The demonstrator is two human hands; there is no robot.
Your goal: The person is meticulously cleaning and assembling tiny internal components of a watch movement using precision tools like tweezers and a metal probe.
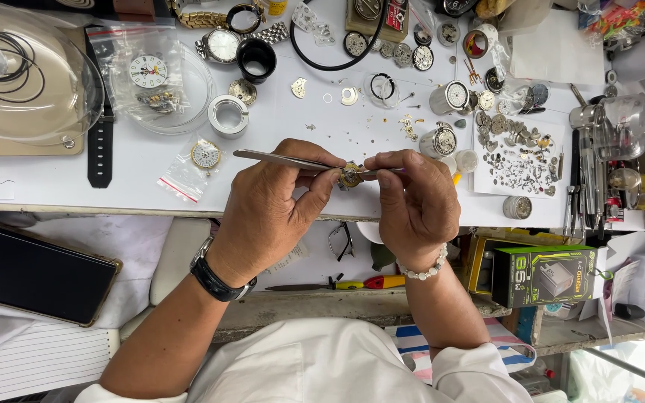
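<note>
Between both hands (337,201), perhaps a watch movement (350,176)

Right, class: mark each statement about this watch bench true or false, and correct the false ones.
1. The left hand holds tweezers. True.
2. The right hand wears a black watch. False: it wears a bead bracelet; the black watch is on the left wrist.
3. Both hands meet at a small watch movement. True.
4. The green box lies on the white benchtop. False: it sits on a ledge below the benchtop.
</note>
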